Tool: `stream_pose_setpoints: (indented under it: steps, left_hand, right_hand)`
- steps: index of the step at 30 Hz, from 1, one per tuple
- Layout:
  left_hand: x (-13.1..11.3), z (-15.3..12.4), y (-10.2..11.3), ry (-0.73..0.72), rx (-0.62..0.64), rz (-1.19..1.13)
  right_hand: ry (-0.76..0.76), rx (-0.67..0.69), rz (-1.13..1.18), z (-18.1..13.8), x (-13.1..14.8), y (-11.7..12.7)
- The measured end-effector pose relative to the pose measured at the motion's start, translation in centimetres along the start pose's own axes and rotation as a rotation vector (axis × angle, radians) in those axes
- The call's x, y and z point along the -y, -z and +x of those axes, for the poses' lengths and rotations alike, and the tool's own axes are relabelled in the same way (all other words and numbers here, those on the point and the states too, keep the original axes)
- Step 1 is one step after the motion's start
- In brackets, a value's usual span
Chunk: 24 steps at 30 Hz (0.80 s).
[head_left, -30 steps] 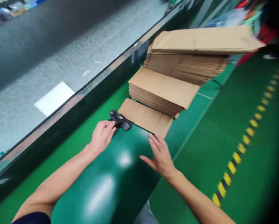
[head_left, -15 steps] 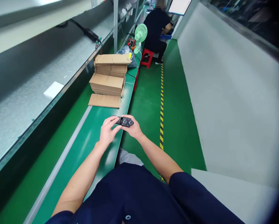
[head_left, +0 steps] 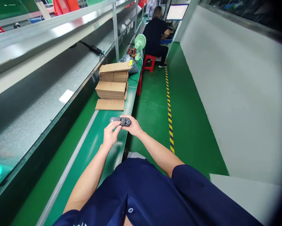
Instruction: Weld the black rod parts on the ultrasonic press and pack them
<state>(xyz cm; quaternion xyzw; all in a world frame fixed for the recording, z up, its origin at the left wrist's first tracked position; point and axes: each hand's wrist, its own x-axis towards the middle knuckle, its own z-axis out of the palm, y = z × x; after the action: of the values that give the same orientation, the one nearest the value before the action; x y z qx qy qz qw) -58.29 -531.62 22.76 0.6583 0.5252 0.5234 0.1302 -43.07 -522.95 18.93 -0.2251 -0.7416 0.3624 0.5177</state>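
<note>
Above the green bench edge I hold a small black device [head_left: 126,121] with two round knob-like parts on its face and a smooth, rounded dark end sticking out to the left. My left hand [head_left: 111,134] pinches it from the left, thumb and fingertips near its middle. Wrapped around its right end, my right hand [head_left: 134,128] is closed on it. What kind of device it is I cannot make out. Just beyond my hands, a flat cardboard piece [head_left: 110,104] lies on the bench.
Stacked cardboard pieces [head_left: 111,88], a plastic bag [head_left: 132,68] and a green fan [head_left: 140,44] stand farther along the bench [head_left: 83,160]. A metal shelf channel [head_left: 46,110] runs along the left. Ahead, a person [head_left: 155,33] sits on a red stool [head_left: 149,63].
The view has tilted up slightly. My left fingers have shifted on the device, and its rounded left end now shows. Both hands still hold it.
</note>
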Motion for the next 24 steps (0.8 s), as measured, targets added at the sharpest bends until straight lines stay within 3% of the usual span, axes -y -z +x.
stream_pose_setpoints:
  steps: [14,24]
  left_hand:
    - [1.2,-1.2,0.4,0.176,-0.038,-0.086]
    - [1.7,-1.5,0.7,0.271,-0.059,-0.141]
  right_hand:
    - [0.061,0.084,-0.217,0.3,-0.5,-1.0]
    - [0.026,0.195,-0.126,0.4,-1.5,-1.6]
